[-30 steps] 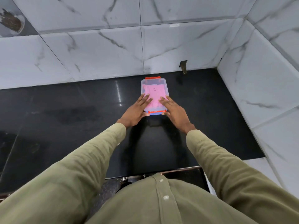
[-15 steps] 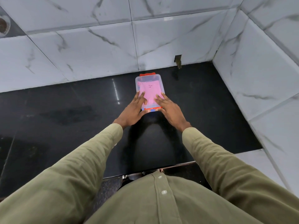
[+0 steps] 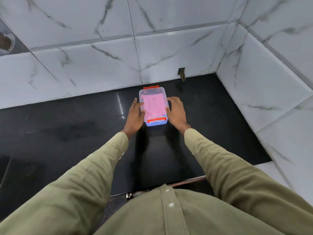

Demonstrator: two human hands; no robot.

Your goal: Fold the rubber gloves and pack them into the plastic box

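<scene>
A clear plastic box (image 3: 157,123) with a lid and red latches at both short ends sits on the black counter (image 3: 67,133) near the back wall. Folded pink rubber gloves (image 3: 153,105) show through the lid. My left hand (image 3: 135,115) presses against the box's left side, its thumb on the lid's edge. My right hand (image 3: 176,111) presses against the right side, fingers curled at the rim. The box is held between the two hands.
White marble-tiled walls close the counter at the back (image 3: 101,68) and at the right (image 3: 271,92). A small dark notch (image 3: 181,72) marks the back wall near the corner. The counter's front edge (image 3: 186,181) runs just ahead of my body.
Both hands slid off the top of the lid's near end and out to the box's left and right sides. The box stays in about the same spot on the counter.
</scene>
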